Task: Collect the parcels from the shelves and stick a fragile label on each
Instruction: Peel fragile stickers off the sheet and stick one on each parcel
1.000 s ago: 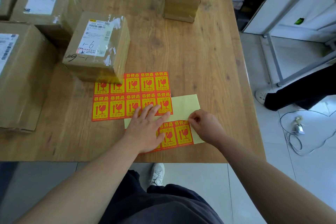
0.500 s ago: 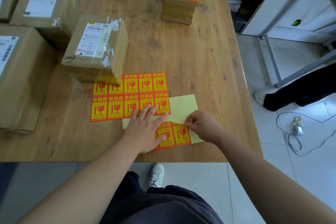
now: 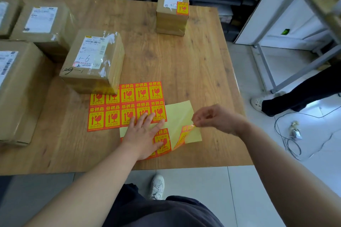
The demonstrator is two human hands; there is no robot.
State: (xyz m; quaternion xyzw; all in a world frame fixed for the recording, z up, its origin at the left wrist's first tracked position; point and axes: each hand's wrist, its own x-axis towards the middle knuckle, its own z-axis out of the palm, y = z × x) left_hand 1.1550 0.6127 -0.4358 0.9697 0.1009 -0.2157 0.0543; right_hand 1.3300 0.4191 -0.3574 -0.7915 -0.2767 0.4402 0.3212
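Note:
My left hand (image 3: 145,134) lies flat with straight fingers on a yellow backing sheet (image 3: 180,114) and its remaining red-and-yellow fragile labels. My right hand (image 3: 215,118) pinches the top corner of one fragile label (image 3: 184,135), which is peeled up and curling off the sheet. A full sheet of labels (image 3: 120,110) lies just behind, partly under the brown parcel marked "1-6" (image 3: 94,60). At the table's far edge stands a small parcel (image 3: 172,11) that carries a fragile label on its top.
Several more brown parcels (image 3: 40,24) sit along the left of the wooden table (image 3: 184,57). Dark shelves run behind it. On the right a person's leg and shoe (image 3: 276,101) stand on the tiled floor by a white metal frame, with a cable (image 3: 295,134) lying nearby.
My right hand has lifted up and to the right, peeling the rightmost label off the backing sheet. My left hand stays pressed on the sheet.

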